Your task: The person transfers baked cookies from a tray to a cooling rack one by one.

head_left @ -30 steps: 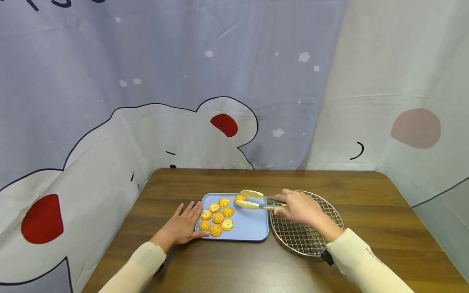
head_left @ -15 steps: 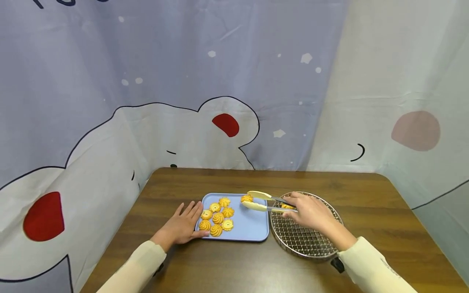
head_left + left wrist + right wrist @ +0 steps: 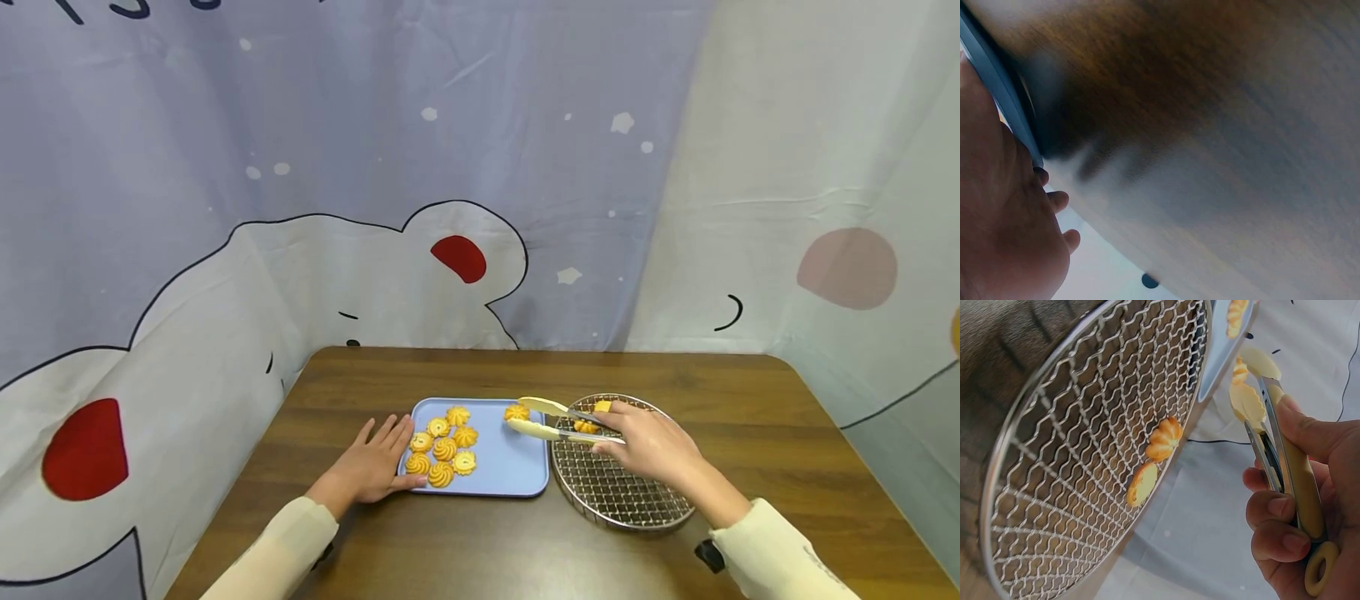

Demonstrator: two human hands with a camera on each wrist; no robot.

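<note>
My right hand [image 3: 652, 442] grips a pair of tongs [image 3: 558, 435] with pale yellow tips and handle. A swirled cookie [image 3: 517, 412] sits between the tips, over the right part of the blue tray [image 3: 510, 467]. Fingers spread, my left hand [image 3: 371, 468] rests at the tray's left edge, thumb along the front corner. Several golden cookies [image 3: 445, 449] lie grouped on the tray's left half. Under my right hand is a round wire rack [image 3: 618, 492]. The right wrist view shows two cookies on it, a ridged one [image 3: 1164, 439] and a flat-faced one [image 3: 1142, 485].
Everything stands on a brown wooden table [image 3: 480, 542]. The rack lies close beside the tray's right edge. A printed curtain [image 3: 375, 167] hangs behind the table and along its sides.
My right hand has moved right and slightly toward me with the tongs, and the cookie between the tips has moved with them. My left hand stays in place. The rack's cookies have come into view.
</note>
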